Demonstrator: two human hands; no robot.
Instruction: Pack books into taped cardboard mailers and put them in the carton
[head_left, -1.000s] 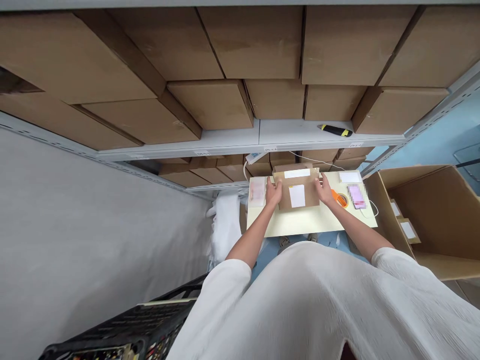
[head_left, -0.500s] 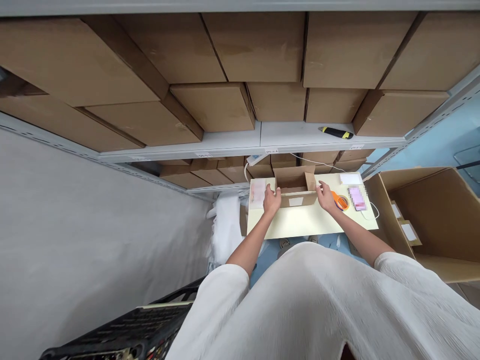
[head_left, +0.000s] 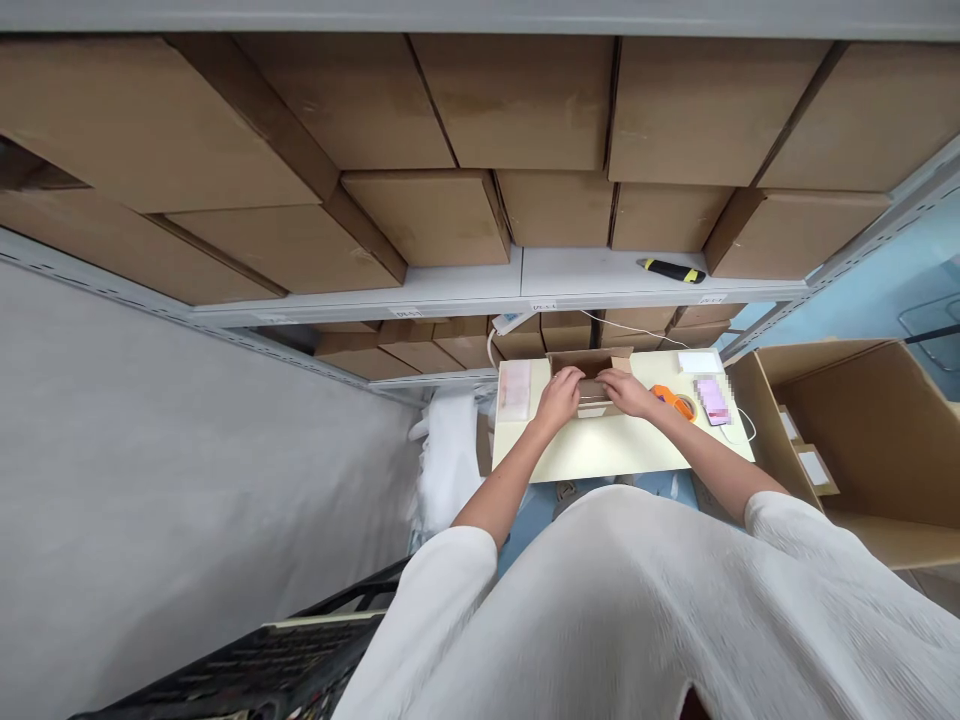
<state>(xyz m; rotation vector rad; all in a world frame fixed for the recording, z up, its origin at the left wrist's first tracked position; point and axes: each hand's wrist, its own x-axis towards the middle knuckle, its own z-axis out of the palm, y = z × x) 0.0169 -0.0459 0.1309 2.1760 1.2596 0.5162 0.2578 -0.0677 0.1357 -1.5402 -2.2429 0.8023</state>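
A small open cardboard box (head_left: 600, 409) stands on the pale yellow tabletop (head_left: 555, 462), a white label on its near side. My left hand (head_left: 562, 396) lies over the left part of its near edge, fingers curled toward the opening. My right hand (head_left: 627, 391) does the same on the right part, its fingertips close to those of the left. Between the hands a strip of cardboard flap shows; the fingers partly hide it. An orange tape dispenser (head_left: 673, 401) rests just right of my right hand.
On the tabletop are a phone (head_left: 711, 401), a white pad (head_left: 699, 361) and a pinkish packet (head_left: 515, 388). Shelves of cartons (head_left: 551, 208) rise behind, with a utility knife (head_left: 673, 270) on one. A large open carton (head_left: 870, 430) stands right; a black crate (head_left: 300, 660) lies lower left.
Both hands have moved inward from the box's two sides to its near edge. The right side flap that stood up is now lower or hidden by my right hand.
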